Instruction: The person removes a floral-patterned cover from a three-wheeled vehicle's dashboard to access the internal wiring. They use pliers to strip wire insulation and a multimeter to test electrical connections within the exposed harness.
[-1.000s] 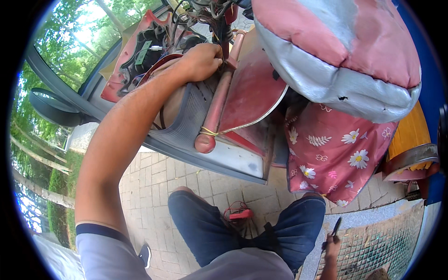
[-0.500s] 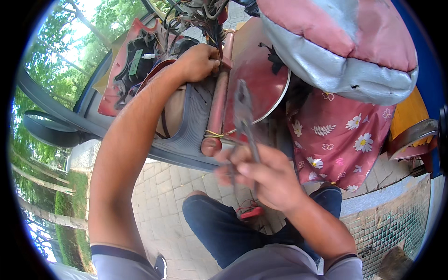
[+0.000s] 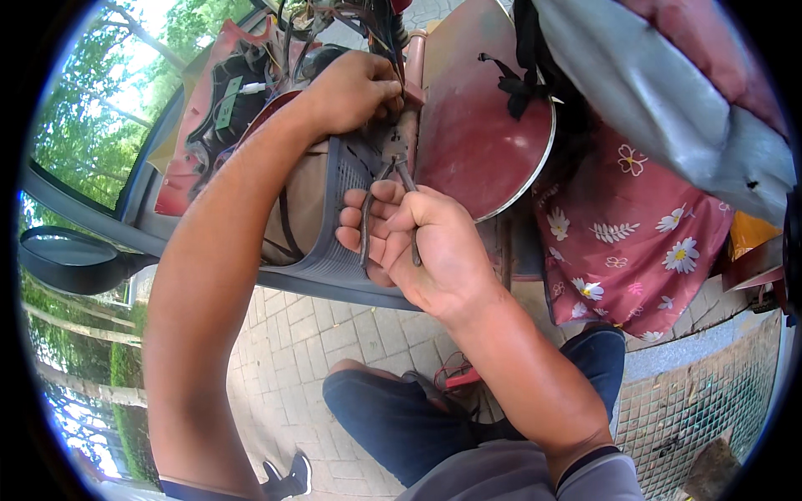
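Observation:
My right hand (image 3: 434, 242) grips a pair of pliers (image 3: 396, 159) by its two handles, which stand apart. The plier head points upward, just below my left hand (image 3: 355, 93). My left hand is closed beside the wires (image 3: 386, 42) that run down along a red metal tube (image 3: 411, 125). What its fingers pinch is hidden behind them. To the left lies an open red panel (image 3: 180, 167) with dark parts and a green piece (image 3: 229, 102) inside. A grey ribbed plastic panel (image 3: 330, 221) sits under my left forearm.
A rounded dark-red metal panel (image 3: 476, 108) with a pale rim stands right of the tube. Farther right are a silver-and-pink seat cover (image 3: 668, 92) and flowered red cloth (image 3: 622, 242). A mirror (image 3: 71, 257) juts out left. A red device (image 3: 462, 378) lies on the paving (image 3: 292, 342).
My right hand has brought the pliers up and left, close under my left hand. My left hand stays at the wires. The view has shifted, bringing more of the dark-red panel into sight.

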The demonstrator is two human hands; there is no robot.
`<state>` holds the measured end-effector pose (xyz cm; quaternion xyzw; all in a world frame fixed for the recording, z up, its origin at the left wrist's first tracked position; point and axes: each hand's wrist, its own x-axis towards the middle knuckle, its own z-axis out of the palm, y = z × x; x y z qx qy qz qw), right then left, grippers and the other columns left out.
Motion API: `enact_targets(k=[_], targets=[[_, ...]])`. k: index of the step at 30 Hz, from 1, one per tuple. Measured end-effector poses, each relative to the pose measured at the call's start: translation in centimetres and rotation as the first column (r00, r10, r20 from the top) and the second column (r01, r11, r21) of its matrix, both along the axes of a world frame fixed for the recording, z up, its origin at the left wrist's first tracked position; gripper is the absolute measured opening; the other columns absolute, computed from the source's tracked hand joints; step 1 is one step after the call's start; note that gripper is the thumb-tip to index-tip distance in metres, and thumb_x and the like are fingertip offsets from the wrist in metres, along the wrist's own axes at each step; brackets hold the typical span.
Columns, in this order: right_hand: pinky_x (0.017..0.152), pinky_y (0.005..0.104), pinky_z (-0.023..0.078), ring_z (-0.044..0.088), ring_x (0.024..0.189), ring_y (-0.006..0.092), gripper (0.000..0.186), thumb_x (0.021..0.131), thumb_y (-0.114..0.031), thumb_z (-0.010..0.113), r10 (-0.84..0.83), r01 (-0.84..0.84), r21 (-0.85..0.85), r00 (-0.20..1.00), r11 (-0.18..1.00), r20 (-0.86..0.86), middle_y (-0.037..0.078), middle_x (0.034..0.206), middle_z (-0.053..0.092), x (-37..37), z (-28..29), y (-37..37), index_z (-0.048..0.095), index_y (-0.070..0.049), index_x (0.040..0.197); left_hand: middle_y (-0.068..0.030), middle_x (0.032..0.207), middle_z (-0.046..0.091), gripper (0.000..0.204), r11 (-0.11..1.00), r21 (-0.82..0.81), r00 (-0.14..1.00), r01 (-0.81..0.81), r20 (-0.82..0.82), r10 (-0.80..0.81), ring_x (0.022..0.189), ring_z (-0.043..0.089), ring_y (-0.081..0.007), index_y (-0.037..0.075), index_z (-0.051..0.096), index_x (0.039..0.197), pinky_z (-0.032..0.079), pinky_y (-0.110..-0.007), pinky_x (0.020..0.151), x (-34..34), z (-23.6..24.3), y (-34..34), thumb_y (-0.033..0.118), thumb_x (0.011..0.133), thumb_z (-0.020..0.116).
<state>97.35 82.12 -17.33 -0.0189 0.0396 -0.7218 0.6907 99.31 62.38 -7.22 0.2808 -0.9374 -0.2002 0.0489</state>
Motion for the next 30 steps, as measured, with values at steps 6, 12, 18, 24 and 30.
enact_targets(k=[6,12,18,24,30], targets=[[0.087,0.0455,0.058,0.064,0.098,0.0275,0.028,0.083,0.006,0.043,-0.024,0.025,0.032,0.999,0.999,-0.039,0.016,0.112,0.059,-0.4,-0.3,-0.3,0.049,-0.001,0.109,-0.0223,0.092,0.073,0.021,0.898,-0.43,0.995,0.098,0.044,-0.088,0.088,0.068,-0.0421,0.0,0.072,0.104,0.054,-0.045,0.085,0.3,-0.1,0.4,0.016,0.095,0.061],[0.085,0.0418,0.055,0.068,0.098,0.0325,0.025,0.087,0.0,0.046,-0.01,0.015,0.043,0.994,0.999,-0.105,0.015,0.115,0.064,-0.2,-0.9,-0.6,0.051,-0.005,0.111,-0.0258,0.102,0.072,0.024,0.861,-0.509,0.998,0.015,0.06,0.018,0.101,0.067,-0.0448,0.004,0.074,0.112,0.053,-0.049,0.091,0.3,0.5,0.6,0.017,0.096,0.062],[0.082,0.0415,0.055,0.068,0.099,0.0325,0.028,0.086,0.001,0.045,-0.012,0.017,0.043,0.991,0.999,-0.132,0.015,0.117,0.063,-0.3,-0.6,-0.2,0.051,-0.006,0.113,-0.0271,0.102,0.071,0.027,0.859,-0.512,0.996,-0.001,0.078,0.048,0.104,0.067,-0.0457,0.002,0.074,0.114,0.053,-0.049,0.093,0.3,0.8,-0.1,0.017,0.094,0.063],[0.075,0.0394,0.054,0.069,0.098,0.0313,0.028,0.086,0.0,0.045,-0.004,0.011,0.037,0.984,0.999,-0.178,0.014,0.117,0.064,-0.3,-0.7,-0.1,0.051,-0.007,0.113,-0.0212,0.085,0.074,0.025,0.971,-0.223,0.993,-0.084,0.061,0.1,0.074,0.075,-0.0288,-0.005,0.073,0.106,0.058,-0.04,0.073,0.4,1.9,0.0,0.011,0.091,0.061],[0.072,0.0394,0.055,0.069,0.097,0.0311,0.028,0.085,-0.001,0.045,0.001,0.006,0.04,0.985,0.999,-0.173,0.014,0.118,0.065,-0.2,-0.9,0.0,0.053,-0.009,0.111,-0.0131,0.075,0.072,0.02,0.994,-0.107,1.0,0.018,0.006,-0.017,0.068,0.073,-0.0189,-0.006,0.072,0.096,0.055,-0.033,0.064,0.9,1.7,-0.4,0.011,0.089,0.063]])
